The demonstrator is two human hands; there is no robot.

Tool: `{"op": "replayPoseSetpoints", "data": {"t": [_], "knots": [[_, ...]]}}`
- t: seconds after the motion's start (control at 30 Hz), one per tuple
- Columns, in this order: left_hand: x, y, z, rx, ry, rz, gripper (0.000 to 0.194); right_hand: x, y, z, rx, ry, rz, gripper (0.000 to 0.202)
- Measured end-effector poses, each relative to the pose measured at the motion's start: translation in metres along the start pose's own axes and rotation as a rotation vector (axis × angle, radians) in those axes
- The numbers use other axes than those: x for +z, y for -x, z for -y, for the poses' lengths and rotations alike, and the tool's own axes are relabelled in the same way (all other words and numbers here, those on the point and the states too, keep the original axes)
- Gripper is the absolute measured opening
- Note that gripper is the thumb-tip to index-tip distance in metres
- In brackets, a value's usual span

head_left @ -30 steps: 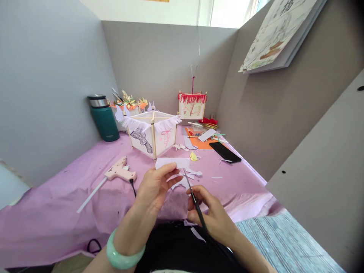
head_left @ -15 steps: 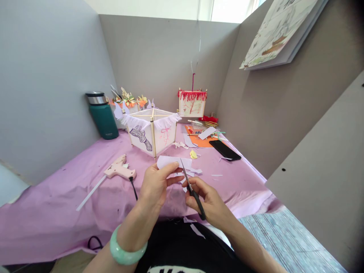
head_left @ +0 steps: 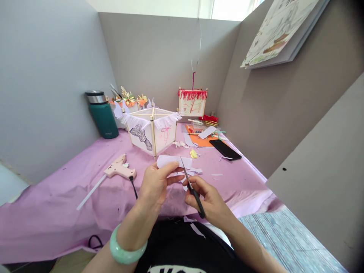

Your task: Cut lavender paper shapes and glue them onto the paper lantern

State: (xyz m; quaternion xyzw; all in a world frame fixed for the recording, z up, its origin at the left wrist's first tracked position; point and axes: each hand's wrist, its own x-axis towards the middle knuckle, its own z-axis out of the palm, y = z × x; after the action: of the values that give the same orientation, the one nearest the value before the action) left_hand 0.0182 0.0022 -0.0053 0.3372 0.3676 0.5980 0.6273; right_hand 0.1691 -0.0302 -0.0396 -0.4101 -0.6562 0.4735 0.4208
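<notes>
My left hand (head_left: 157,180) pinches a pale lilac strip of paper (head_left: 167,160) between thumb and fingers, above the near part of the table. In my right hand (head_left: 206,197) is a pair of scissors with black handles (head_left: 196,199). Their blades point up and away from me and meet the paper just right of my left thumb. Cut paper scraps (head_left: 196,171) lie under and beside the strip. Beyond my hands stands a square paper lantern (head_left: 153,132) on wooden sticks, with fringed lilac trim and drawings on its sides.
A pink glue gun (head_left: 121,168) with a glue stick lies at the left, its cord running toward me. A green bottle (head_left: 102,117) stands behind it. On the right are a black phone (head_left: 225,149) and orange paper (head_left: 203,141). A red-fringed lantern (head_left: 192,103) hangs behind; grey partitions surround the table.
Both hands, the paper strip and the scissors stay almost in the same place. The view has shifted very slightly.
</notes>
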Motion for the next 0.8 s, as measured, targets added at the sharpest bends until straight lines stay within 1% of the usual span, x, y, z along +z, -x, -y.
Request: {"op": "replayPoseSetpoints", "data": {"t": [0.5, 0.8], "knots": [[-0.0015, -0.0004, -0.0015, -0.008, -0.016, 0.002, 0.022, -0.0022, 0.0000, -0.0057, -0.016, 0.010, -0.009, 0.027], [-0.0036, 0.0004, -0.0067, -0.019, -0.049, 0.026, 0.022, -0.0055, 0.0004, -0.0025, 0.000, 0.048, 0.011, 0.027]]}}
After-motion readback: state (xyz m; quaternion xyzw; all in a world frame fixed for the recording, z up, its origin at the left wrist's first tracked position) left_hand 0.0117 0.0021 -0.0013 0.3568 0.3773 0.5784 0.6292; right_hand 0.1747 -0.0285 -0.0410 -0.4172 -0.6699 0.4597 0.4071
